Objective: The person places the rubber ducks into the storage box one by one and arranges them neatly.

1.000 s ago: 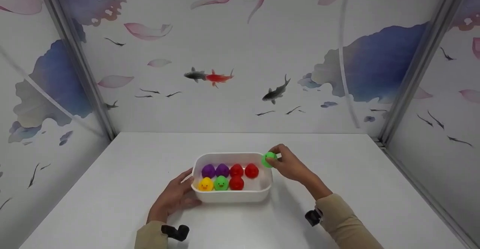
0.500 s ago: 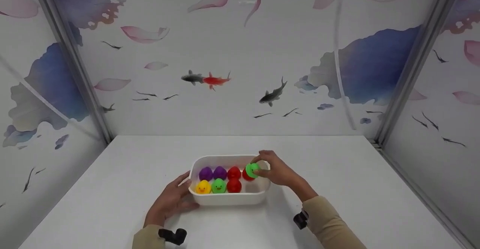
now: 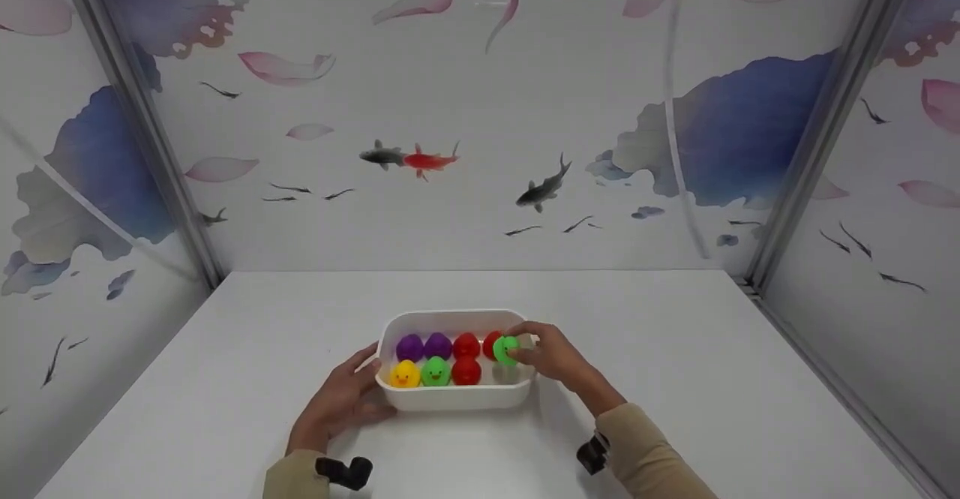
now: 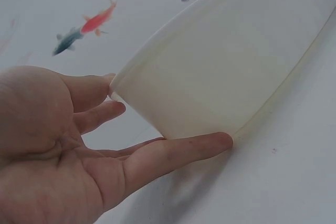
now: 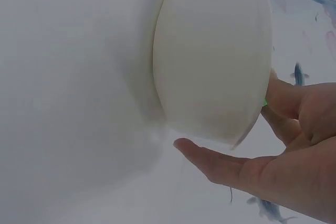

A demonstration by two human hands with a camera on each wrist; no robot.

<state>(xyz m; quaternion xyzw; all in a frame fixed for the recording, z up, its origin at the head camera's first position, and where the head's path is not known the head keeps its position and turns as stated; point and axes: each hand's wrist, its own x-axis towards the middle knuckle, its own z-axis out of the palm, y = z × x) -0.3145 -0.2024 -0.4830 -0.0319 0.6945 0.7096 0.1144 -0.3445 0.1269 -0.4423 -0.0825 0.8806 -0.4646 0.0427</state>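
A white plastic box point(image 3: 457, 400) sits on the table with two rows of small toy ducks in it. My left hand point(image 3: 341, 401) rests against its left end; in the left wrist view the thumb point(image 4: 178, 156) lies straight along the bottom edge and fingertips touch the rim. Over the box's right end, my right hand point(image 3: 555, 353) pinches a green toy duck point(image 3: 505, 350), partly in front of a red duck point(image 3: 490, 344). In the right wrist view the box wall point(image 5: 215, 51) hides nearly all of that green duck.
Within the box, two purple ducks point(image 3: 410, 347) and a red duck point(image 3: 466, 345) stand in the back row; a yellow duck point(image 3: 405, 374), another green duck point(image 3: 436, 371) and a red duck point(image 3: 466, 371) are in front. Printed panels point(image 3: 450, 236) enclose the white table point(image 3: 315, 296).
My right hand has carried the green duck leftward over the right rim, then lowered it into the box. My left hand stays against the box's left end.
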